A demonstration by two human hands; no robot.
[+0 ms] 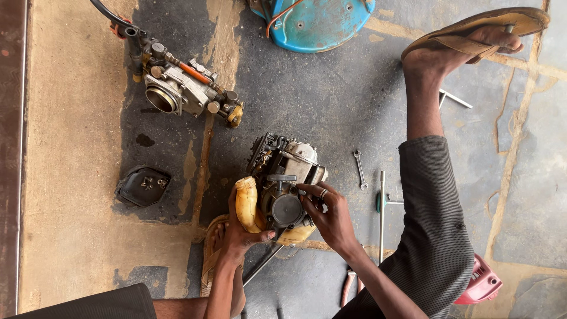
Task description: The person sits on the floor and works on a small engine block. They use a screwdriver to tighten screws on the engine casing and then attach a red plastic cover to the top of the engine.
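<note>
A small engine (282, 177) of grey metal with a yellowed plastic tank (247, 204) at its side sits on the floor between my legs. My left hand (239, 233) grips the tank from below and steadies the engine. My right hand (328, 212), a ring on one finger, has its fingertips on a round grey cap (287, 208) on the engine's side.
A grey carburettor assembly (180, 88) lies at the upper left, a black cover (142, 185) below it. A blue housing (316, 20) is at the top. A small spanner (359, 169), a T-handle tool (382, 210), pliers (349, 288) and a red part (483, 282) lie right.
</note>
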